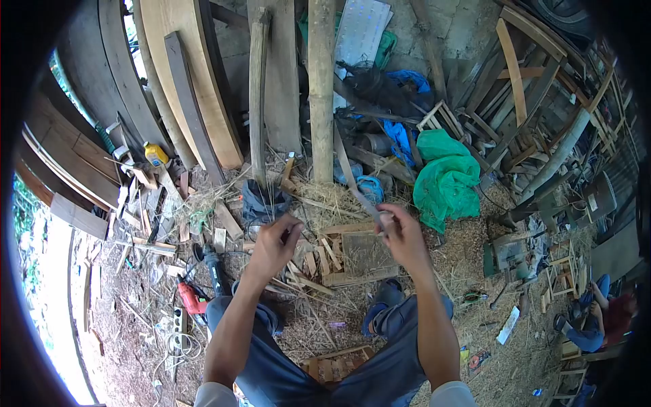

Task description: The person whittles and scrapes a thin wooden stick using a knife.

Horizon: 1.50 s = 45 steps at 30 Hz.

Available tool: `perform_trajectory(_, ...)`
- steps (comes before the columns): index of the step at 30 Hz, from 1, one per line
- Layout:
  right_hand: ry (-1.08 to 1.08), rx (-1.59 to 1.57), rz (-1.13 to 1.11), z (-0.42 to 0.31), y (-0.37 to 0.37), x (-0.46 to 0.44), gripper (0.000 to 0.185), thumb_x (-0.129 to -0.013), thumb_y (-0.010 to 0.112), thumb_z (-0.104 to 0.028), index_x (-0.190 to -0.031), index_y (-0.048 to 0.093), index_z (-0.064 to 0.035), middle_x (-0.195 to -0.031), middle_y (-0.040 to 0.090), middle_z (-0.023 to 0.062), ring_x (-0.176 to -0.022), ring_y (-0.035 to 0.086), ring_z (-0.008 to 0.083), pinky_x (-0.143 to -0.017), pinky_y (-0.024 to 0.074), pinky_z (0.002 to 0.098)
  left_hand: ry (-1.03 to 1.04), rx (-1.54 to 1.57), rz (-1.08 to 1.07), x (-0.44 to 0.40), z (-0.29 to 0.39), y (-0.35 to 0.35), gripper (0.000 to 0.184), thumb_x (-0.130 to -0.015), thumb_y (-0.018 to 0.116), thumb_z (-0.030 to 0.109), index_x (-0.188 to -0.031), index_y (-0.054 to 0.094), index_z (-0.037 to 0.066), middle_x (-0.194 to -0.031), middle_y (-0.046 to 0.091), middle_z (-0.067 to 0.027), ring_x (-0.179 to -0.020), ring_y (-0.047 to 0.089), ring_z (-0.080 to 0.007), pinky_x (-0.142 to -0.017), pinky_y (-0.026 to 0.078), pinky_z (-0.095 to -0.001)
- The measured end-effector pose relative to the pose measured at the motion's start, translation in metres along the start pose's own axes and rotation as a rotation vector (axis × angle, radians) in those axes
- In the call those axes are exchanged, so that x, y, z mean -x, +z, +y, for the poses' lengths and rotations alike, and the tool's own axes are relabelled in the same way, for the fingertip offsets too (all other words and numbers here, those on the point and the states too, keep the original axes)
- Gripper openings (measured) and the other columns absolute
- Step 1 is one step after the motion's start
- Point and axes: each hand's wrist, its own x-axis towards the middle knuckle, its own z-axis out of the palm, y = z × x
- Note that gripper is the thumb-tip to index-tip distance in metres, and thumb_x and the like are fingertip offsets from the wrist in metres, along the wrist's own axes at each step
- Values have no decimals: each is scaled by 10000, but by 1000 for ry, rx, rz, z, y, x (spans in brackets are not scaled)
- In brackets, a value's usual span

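Note:
My right hand [401, 234] is closed around the lower end of a long knife [354, 182], whose narrow grey blade points up and to the left. My left hand [277, 244] is raised over my left knee with its fingers curled into a pinch. Thin pale strands show just beyond it, but what it holds, if anything, is too fine to make out. Behind that hand lies a dark cloth or bag [261, 207]. Between my feet and the post is a flat wooden board [366, 254] among cut strips.
A red power tool [191, 298] and an angle grinder [213, 268] lie left of my legs, near a power strip [178, 329]. A bamboo post [321, 95] stands ahead. Right of it is a green plastic sheet [444, 180]. Another person [597, 319] sits far right.

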Motion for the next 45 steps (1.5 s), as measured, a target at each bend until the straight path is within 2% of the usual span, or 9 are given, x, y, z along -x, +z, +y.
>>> perform_trajectory(2,30,-23,-29,-5,9,2,241,-1006,454,-188,-1154,564,-33,-720,599,24,-609,517,81,-541,419,246,-22,10,-63,1,5,1,58,-852,633,20,-872,610,-30,-734,634,-183,-618,639,-298,-561,470,-342)
perform_trajectory(13,284,-607,-219,-15,30,-2,307,-1000,468,-162,-1262,527,-12,-762,528,7,-509,361,34,-442,289,196,16,81,-120,2,18,3,60,-845,646,21,-878,623,-23,-737,634,-164,-637,643,-289,-545,477,-342)
perform_trajectory(27,397,-747,-68,-5,-28,-6,274,-925,589,-158,-1140,612,11,-776,584,7,-505,381,34,-424,268,187,61,120,-184,5,11,-12,49,-856,655,42,-876,669,0,-721,658,-86,-561,563,-123,-511,416,-261)
perform_trajectory(33,322,-869,250,33,-93,-12,243,-906,610,-164,-1091,629,-7,-799,582,19,-497,382,34,-412,284,176,-80,80,-82,11,-17,-39,47,-878,627,21,-871,646,-22,-650,604,-31,-536,472,-59,-485,358,-239)
perform_trajectory(35,320,-696,390,40,-99,-6,237,-913,585,-146,-1112,594,-18,-804,560,2,-513,374,32,-404,281,181,-171,32,-81,10,-22,-43,41,-861,644,33,-882,641,-2,-672,602,-69,-555,509,-102,-520,389,-250)
perform_trajectory(37,375,-651,362,28,-77,0,241,-913,607,-188,-1099,597,-37,-810,559,8,-516,367,37,-410,279,181,-61,61,-32,9,-28,-27,55,-870,642,51,-869,631,-3,-647,568,-46,-549,464,-90,-520,375,-255)
perform_trajectory(40,464,-340,215,39,-45,-2,241,-910,619,-195,-1096,592,-43,-802,564,15,-533,398,46,-431,313,194,-279,364,-64,4,-26,-5,93,-903,626,99,-900,620,6,-721,575,-27,-618,507,-80,-551,409,-242)
perform_trajectory(42,169,341,84,71,-30,-9,233,-894,625,-198,-1035,617,-13,-918,665,113,-634,578,148,-588,461,304,-426,670,-70,-3,-23,8,111,-929,607,122,-961,601,16,-822,584,-2,-684,548,-85,-609,461,-249)
perform_trajectory(45,143,191,130,51,-7,-14,199,-897,592,-148,-1037,606,-8,-872,680,115,-766,651,214,-729,481,352,-406,723,-74,-8,-23,25,124,-923,614,128,-973,593,16,-806,585,-19,-701,555,-94,-640,461,-251)
